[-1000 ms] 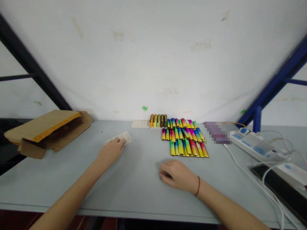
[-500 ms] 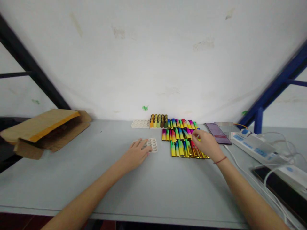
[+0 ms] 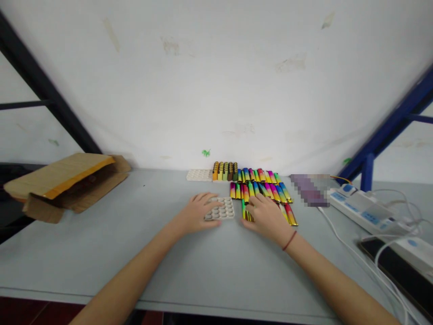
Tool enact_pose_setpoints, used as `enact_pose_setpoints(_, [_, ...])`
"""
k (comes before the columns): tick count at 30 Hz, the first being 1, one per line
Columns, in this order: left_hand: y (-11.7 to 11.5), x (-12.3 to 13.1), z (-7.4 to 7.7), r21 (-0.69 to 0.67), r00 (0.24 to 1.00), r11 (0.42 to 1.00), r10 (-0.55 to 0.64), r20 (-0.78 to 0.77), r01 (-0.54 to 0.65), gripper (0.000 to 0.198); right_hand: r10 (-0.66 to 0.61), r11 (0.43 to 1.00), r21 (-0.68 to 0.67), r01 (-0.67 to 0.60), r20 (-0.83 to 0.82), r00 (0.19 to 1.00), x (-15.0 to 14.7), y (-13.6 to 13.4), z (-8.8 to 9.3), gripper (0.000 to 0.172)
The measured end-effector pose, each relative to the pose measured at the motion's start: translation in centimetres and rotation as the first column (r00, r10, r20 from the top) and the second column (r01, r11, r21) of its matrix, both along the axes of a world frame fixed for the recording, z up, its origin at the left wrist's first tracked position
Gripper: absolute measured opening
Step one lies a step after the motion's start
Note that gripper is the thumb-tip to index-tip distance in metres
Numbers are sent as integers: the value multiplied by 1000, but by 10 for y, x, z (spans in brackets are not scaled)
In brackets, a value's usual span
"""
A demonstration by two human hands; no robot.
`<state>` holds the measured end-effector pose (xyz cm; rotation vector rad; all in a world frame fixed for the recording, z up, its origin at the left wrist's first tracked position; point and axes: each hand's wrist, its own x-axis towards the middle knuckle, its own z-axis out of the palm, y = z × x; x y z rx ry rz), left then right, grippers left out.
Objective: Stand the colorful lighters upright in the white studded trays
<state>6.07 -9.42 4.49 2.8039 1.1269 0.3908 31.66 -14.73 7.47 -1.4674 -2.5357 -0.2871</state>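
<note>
My left hand (image 3: pixel 196 214) holds a white tray (image 3: pixel 227 208) with rows of round holes, its thumb along the near edge and its fingers over the far side. My right hand (image 3: pixel 269 219) lies over the nearest row of shiny rainbow-coloured tubes (image 3: pixel 292 214). Its thumb and fingers close around tubes at the row's left end, partly hiding them. Behind that hand lies a middle row of metallic tubes (image 3: pixel 274 192). A further row of tubes (image 3: pixel 259 175) lies against the wall.
A second white tray (image 3: pixel 199 175) stands by the wall. Beside it, upright orange, yellow and dark pieces (image 3: pixel 225 171) fill another tray. An open cardboard package (image 3: pixel 74 178) lies left. To the right are a pixelated phone (image 3: pixel 309 189), a power strip (image 3: pixel 365 212), white cables and a dark phone (image 3: pixel 395 271).
My right hand has moved left and nearer, from the middle row's right side to the front row. The tray has shifted slightly right and nearer with my left hand.
</note>
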Motion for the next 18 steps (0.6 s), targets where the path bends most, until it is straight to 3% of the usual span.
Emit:
enact_pose_setpoints(9, [6,-25,-5,-72,995,996,51,90,-44,57,49,998,-38,-49,12,999,-9,-15,-14,16])
enact_pose_setpoints(13, [7,-25,-5,-103,992,995,29,125,-17,55,88,995,-39,-88,-7,996,-10,-18,-18,24])
enact_pose_setpoints(18, [7,-24,-6,-125,988,992,34,149,-15,54,21,993,-116,-20,10,1000,-15,-25,-15,16])
